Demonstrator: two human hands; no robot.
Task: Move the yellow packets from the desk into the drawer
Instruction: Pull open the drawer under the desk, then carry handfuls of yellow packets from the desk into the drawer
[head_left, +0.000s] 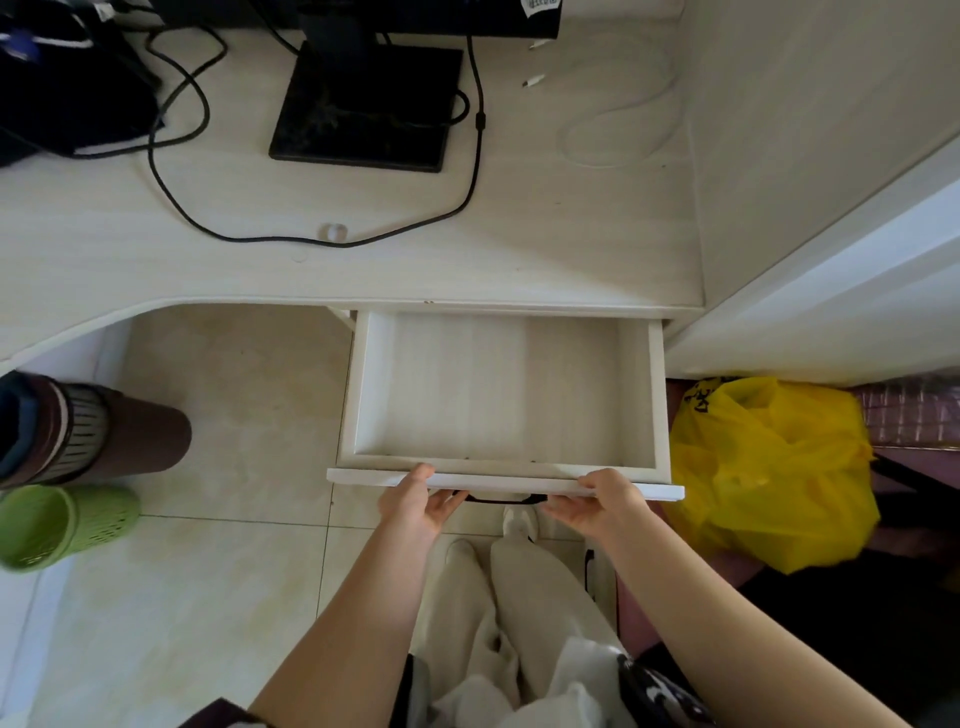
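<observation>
the drawer (498, 395) stands pulled out from under the table (363, 260) edge, white inside, its bare floor showing and no yellow packets visible in it or on the table top. the left hand (415, 506) holds the drawer's front panel at about 7 o'clock of the drawer, thumb over the top edge and fingers curled beneath, just left of the dark handle (501, 500). the right hand (605, 501) holds the same panel at about 5 o'clock, likewise wrapped over the edge, just right of the handle; the two hands are apart with the handle between them. on the table at 12 o'clock from the drawer sits a black monitor base (363, 104), with a black cable (171, 192) looping across the top toward 11 o'clock and a white cable (618, 119) coiled at 1 o'clock. a small clear ring (334, 231) lies on the black cable. on the floor at 3 o'clock is a yellow plastic bag (769, 467); at 9 o'clock lie a brown bin (104, 431) and a green basket (62, 525).
</observation>
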